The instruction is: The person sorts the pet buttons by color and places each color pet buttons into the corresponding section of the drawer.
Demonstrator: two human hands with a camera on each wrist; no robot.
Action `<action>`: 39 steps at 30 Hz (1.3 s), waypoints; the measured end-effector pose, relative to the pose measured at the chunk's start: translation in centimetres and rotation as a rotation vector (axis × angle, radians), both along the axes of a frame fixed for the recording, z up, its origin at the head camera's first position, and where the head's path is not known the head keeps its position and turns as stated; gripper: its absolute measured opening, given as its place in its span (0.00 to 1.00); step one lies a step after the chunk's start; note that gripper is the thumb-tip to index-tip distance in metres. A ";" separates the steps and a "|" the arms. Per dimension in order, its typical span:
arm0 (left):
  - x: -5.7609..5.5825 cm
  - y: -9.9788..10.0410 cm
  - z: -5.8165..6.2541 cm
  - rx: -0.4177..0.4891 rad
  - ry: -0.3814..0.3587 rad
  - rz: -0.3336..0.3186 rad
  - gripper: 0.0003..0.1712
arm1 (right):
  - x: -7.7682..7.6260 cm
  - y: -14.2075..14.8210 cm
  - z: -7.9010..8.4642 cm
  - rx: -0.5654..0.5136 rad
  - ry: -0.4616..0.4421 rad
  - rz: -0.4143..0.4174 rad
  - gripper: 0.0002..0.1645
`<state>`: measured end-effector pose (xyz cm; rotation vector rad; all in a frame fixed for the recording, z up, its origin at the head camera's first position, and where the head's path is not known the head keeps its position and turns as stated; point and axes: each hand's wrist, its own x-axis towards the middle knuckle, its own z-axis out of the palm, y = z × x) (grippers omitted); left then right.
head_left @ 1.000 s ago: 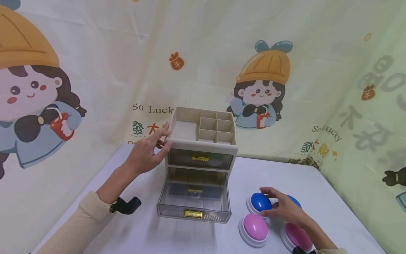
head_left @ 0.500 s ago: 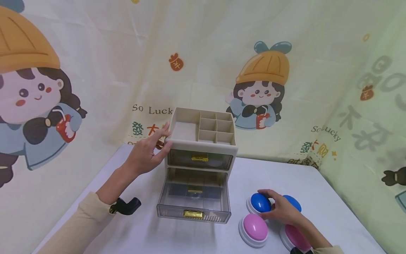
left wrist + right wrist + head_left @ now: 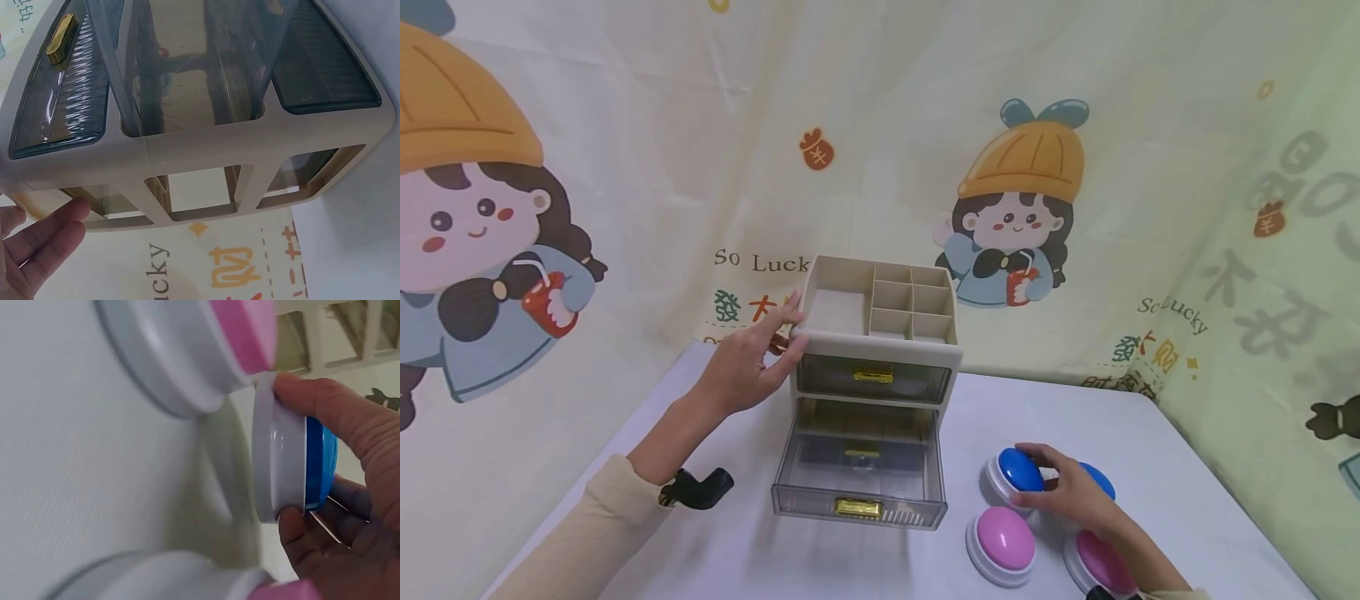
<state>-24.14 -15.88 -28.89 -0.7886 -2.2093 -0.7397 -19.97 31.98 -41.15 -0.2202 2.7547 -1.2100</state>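
In the head view, a beige desk organizer stands upright with its middle drawer pulled out. My left hand rests on its upper left corner, thumb at the front and fingers against the side. The left wrist view has those fingers touching the organizer's frame, and they look fairly straight. Off to the right, my right hand pinches a blue dome button by its white base. In the right wrist view the base looks tilted and raised off the table, with thumb and fingers on opposite edges.
A pink button sits just in front of the held one. Behind the right hand are another blue button and a darker pink button, both partly hidden. A printed cloth hangs behind the white table.
The right hand has closed its pinch on the blue button, which now tilts and sits slightly higher. My left hand and the organizer have stayed put.
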 end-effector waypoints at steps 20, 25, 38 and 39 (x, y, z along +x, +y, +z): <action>-0.1 0.0 -0.2 0.001 0.001 -0.006 0.26 | 0.9 -0.7 2.0 -0.258 -0.023 0.007 0.40; -0.1 0.0 -0.3 0.006 0.000 -0.006 0.24 | 1.8 -2.0 3.8 -0.326 -0.006 0.068 0.40; 0.1 0.0 -0.1 0.009 -0.012 -0.003 0.26 | 4.2 -4.5 7.1 -0.390 -0.045 0.122 0.42; 0.1 0.0 -0.1 0.010 -0.012 -0.002 0.26 | 4.3 -4.6 7.3 -0.399 -0.044 0.135 0.42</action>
